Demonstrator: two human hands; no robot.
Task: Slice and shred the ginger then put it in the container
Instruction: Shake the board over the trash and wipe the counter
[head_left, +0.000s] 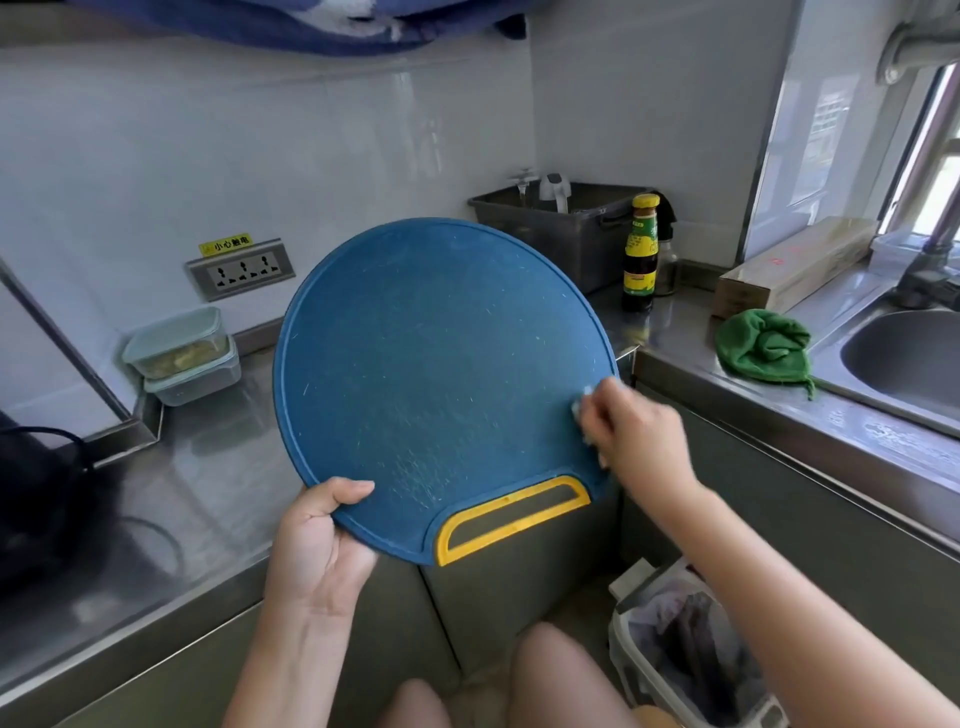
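Fingers of the left hand (317, 545) wrap behind the lower left rim of the cutting board (431, 364), thumb pressed on its face. Those of the right hand (641, 436) are bunched tight on a pale wad (582, 410) pushed against the board's right edge. Steel counter (208, 493) runs round the corner, with the sink (914, 358) set into it at far right. The board, round and blue, is held tilted up off the counter, its yellow handle (514, 519) at the bottom. Behind it a grey tub (566, 234) stands in the corner. A lined waste bin (685, 649) sits on the floor at lower right. Two lidded containers (197, 379) are stacked at the left against the wall, well apart from the board. The upper one holds yellowish bits (179, 358), likely the ginger, though I cannot be sure. A green cloth (763, 348) lies crumpled beside the sink, and a dark sauce bottle (641, 254) stands just beside the tub.
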